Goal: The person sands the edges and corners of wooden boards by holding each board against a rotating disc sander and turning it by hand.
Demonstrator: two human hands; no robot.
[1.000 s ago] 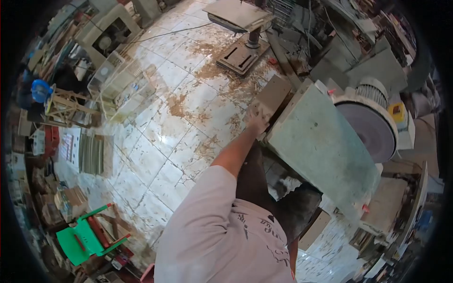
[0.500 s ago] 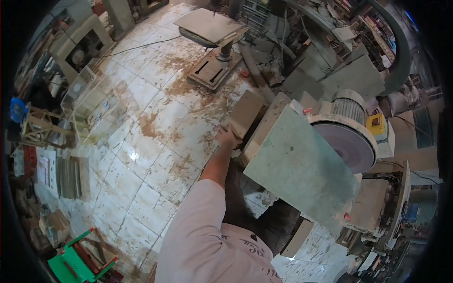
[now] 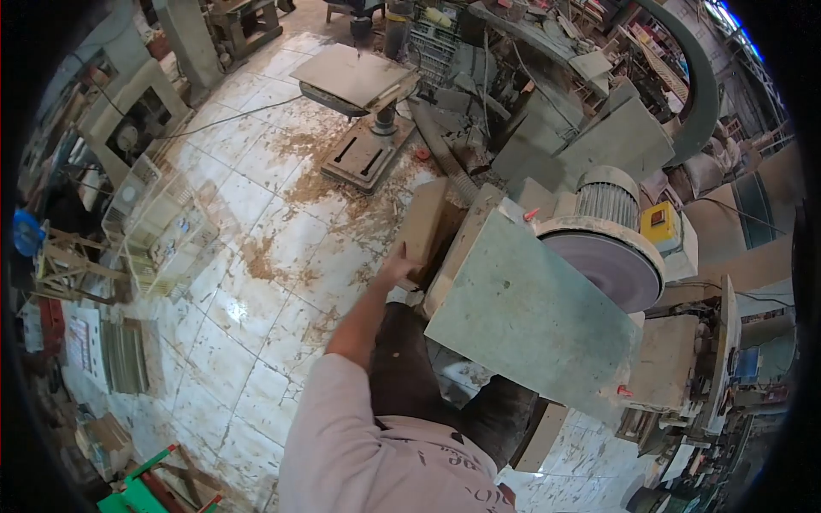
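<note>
My left hand [image 3: 398, 268] is at the near end of a tan box-like piece [image 3: 422, 221], gripping its edge. One finger points up along its side, and the other fingers are partly hidden. The box-like piece stands on the left side of a disc sander. The sander's pale green table [image 3: 534, 299] lies in front of my legs, with its round grey disc [image 3: 607, 269] beyond the table's far edge. A ribbed motor [image 3: 605, 198] and a yellow switch box [image 3: 658, 221] sit behind the disc. My right hand is out of sight.
A drill-press stand [image 3: 368, 154] with a board on its table [image 3: 355, 75] is ahead. Sawdust [image 3: 265, 256] covers parts of the tiled floor. Clear plastic crates [image 3: 171, 227] and a green stool [image 3: 145, 496] are at the left. Red clamps [image 3: 624, 391] mark the sander table's corner.
My left hand has shifted from lying spread on the box-like piece to its near edge. The piece has come slightly nearer to me. My view has turned a little.
</note>
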